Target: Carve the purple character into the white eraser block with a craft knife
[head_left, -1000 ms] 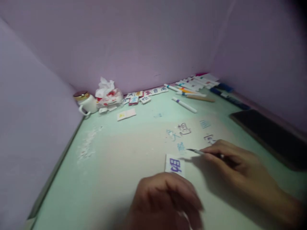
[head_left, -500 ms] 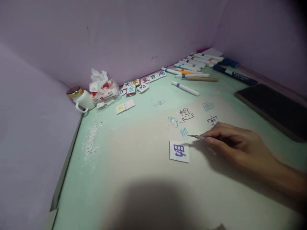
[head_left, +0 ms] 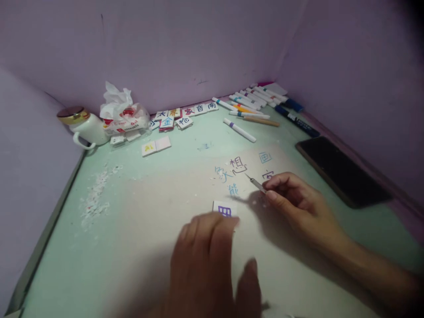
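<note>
My right hand [head_left: 298,205] grips a thin craft knife [head_left: 258,184] between thumb and fingers, its blade pointing up and left over the table. My left hand [head_left: 206,260] reaches in from the bottom, thumb apart from the bent fingers, and is slightly blurred. Its fingertips hide the lower part of a small white square tile [head_left: 224,210] bearing a purple written character. Whether they touch the tile I cannot tell. Beyond it, blue and purple characters [head_left: 237,164] are written on the table surface.
White shavings [head_left: 97,194] lie at the left. Along the wall stand a white mug [head_left: 94,129], a tissue pack [head_left: 126,120] and several character tiles [head_left: 168,123]. Two tiles [head_left: 156,145] sit nearer. Several markers [head_left: 240,130] lie at the back, with a dark phone [head_left: 342,170] at right.
My left hand has come in from below over the purple-character tile. My right hand has raised the knife so its blade tilts upward. The whole view has shifted, moving objects leftward.
</note>
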Motion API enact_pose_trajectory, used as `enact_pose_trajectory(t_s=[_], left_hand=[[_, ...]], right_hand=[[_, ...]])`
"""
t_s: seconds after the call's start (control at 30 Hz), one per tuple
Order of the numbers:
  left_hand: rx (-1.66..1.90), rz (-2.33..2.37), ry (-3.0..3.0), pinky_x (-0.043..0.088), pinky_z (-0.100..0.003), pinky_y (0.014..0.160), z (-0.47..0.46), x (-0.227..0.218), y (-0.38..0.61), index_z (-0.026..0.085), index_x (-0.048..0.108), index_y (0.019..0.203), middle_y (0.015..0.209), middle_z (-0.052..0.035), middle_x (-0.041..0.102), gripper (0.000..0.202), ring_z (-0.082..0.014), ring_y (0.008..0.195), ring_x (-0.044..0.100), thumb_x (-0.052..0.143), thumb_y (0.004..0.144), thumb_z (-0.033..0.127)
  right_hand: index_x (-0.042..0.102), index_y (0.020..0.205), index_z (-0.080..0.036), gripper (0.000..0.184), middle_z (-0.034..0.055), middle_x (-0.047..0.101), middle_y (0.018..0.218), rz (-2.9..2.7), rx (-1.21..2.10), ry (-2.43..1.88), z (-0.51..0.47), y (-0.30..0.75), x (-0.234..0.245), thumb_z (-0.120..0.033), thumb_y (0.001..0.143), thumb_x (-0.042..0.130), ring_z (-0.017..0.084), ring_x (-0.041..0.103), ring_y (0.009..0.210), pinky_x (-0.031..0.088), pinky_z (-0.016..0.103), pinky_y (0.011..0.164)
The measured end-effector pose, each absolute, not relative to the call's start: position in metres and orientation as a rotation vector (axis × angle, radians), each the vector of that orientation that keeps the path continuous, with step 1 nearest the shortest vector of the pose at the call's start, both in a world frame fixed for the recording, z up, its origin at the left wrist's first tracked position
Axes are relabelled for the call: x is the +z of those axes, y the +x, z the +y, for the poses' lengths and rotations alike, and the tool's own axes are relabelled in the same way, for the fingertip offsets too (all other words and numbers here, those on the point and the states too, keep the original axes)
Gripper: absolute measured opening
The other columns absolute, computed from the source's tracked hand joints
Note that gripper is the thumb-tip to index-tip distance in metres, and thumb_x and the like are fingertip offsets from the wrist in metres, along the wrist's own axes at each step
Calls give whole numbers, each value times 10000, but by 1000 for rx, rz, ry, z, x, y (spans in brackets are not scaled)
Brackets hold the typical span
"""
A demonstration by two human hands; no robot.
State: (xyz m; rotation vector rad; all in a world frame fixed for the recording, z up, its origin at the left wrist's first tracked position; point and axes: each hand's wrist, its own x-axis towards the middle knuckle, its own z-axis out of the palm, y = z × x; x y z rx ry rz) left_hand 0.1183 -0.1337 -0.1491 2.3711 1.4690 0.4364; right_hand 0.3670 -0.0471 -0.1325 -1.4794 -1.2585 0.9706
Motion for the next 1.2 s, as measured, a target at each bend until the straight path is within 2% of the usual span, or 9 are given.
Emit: enact_pose_trajectory(t_s=[0.1, 0.2, 0.3, 0.43, 0.57, 0.67, 0.8, 1.03, 1.2], left_hand=[[391, 1652, 2468, 465, -566, 745, -68, -119, 165, 102, 508, 1183, 1092, -202, 567, 569, -375, 936, 539, 651, 730, 415], [334, 1612, 2482, 467, -520, 710, -46, -114, 176, 95, 529, 1111, 988, -175, 590, 450, -339, 875, 542, 628, 731, 314], [423, 1470, 2458, 457, -515, 792, -45, -124, 165, 120, 503, 1132, 1046, -161, 576, 414, -320, 957, 527, 532, 721, 149], [640, 1237, 2435, 430, -494, 925, -37, -135, 150, 124, 421, 1240, 1194, -165, 518, 617, -295, 1125, 471, 447, 631, 32], [584, 1230, 2425, 391, -519, 955, -26, -134, 141, 109, 443, 1235, 1208, -173, 492, 604, -313, 1138, 443, 519, 637, 88], [466, 1281, 2385, 391, -521, 919, -21, -130, 136, 147, 509, 1165, 1125, -138, 531, 472, -302, 1059, 473, 594, 701, 178], [425, 1217, 2366, 392, -473, 897, -16, -129, 131, 179, 520, 1141, 1106, -109, 550, 422, -270, 1032, 483, 608, 728, 157], [480, 1122, 2391, 390, -447, 859, -10, -134, 127, 167, 531, 1141, 1079, -103, 571, 417, -263, 993, 501, 607, 731, 175], [489, 1098, 2409, 385, -447, 838, -8, -136, 126, 154, 538, 1135, 1069, -112, 568, 379, -270, 976, 499, 598, 776, 260]], right_hand=[[600, 829, -214, 113, 9, 616, 762, -1174, 1147, -1396, -49, 371, -131, -326, 832, 608, 108, 533, 598, 440, 204, 520], [659, 856, -221, 130, 29, 644, 813, -1142, 1304, -1302, -51, 373, -130, -340, 841, 610, 116, 563, 649, 471, 217, 570], [704, 904, -222, 186, 53, 668, 801, -1130, 1365, -1258, -49, 373, -126, -371, 822, 628, 146, 602, 671, 510, 265, 602], [716, 925, -225, 243, 72, 695, 823, -1166, 1358, -1286, -42, 374, -118, -406, 766, 681, 166, 634, 657, 545, 295, 593], [707, 960, -248, 280, 47, 694, 802, -1269, 1344, -1278, -37, 375, -116, -365, 710, 752, 155, 645, 655, 544, 259, 582], [701, 940, -263, 169, 23, 673, 720, -1409, 1266, -1208, -34, 373, -121, -367, 816, 654, 139, 632, 628, 521, 241, 569], [682, 844, -245, 231, 12, 615, 609, -1430, 1213, -1064, -31, 364, -133, -408, 893, 525, 144, 580, 554, 471, 259, 509], [593, 716, -232, 164, -15, 578, 565, -1318, 1119, -1392, -36, 357, -142, -346, 741, 709, 132, 519, 482, 392, 229, 422], [565, 695, -225, 195, -16, 549, 556, -1329, 1217, -1322, -38, 358, -140, -369, 794, 652, 133, 491, 497, 355, 242, 439]])
